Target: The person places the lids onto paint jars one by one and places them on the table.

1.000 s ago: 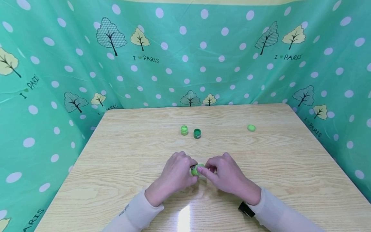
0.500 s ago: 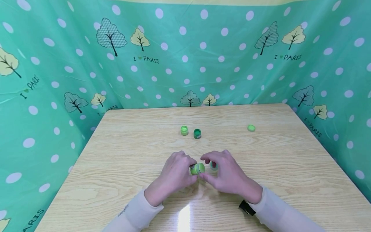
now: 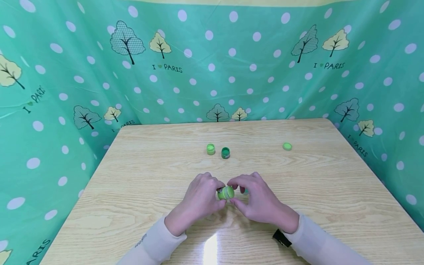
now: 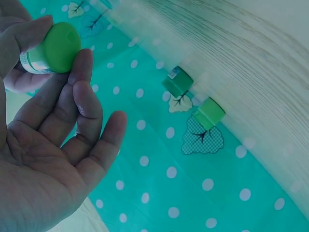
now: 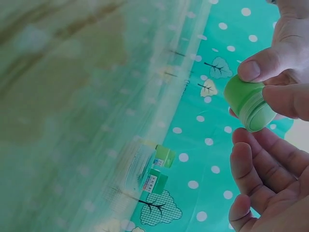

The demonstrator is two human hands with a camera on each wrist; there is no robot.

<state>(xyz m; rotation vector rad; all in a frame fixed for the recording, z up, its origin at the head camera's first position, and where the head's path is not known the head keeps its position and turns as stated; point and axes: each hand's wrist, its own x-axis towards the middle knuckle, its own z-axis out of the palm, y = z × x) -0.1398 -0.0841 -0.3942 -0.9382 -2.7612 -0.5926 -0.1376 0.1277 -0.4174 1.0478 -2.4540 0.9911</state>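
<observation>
Past your hands stand two uncapped round jars, the light jar (image 3: 210,149) beside the dark jar (image 3: 225,153); a lid (image 3: 287,146) lies well to their right. A teal thing (image 3: 246,191) is mostly hidden by your right hand (image 3: 260,197). Your left hand (image 3: 203,195) grips the held jar (image 3: 224,193), tipped sideways between your hands; your right thumb and finger pinch its rim. The left wrist view shows its smooth green end, turned away in the head view; the right wrist view shows the ridged rim. The table (image 3: 132,165) is wood-grained.

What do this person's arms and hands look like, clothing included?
The left hand and right hand are bare, without gloves. The left sleeve is off-white with small, dark, illegible lettering; the right sleeve matches, a black piece at its cuff.
</observation>
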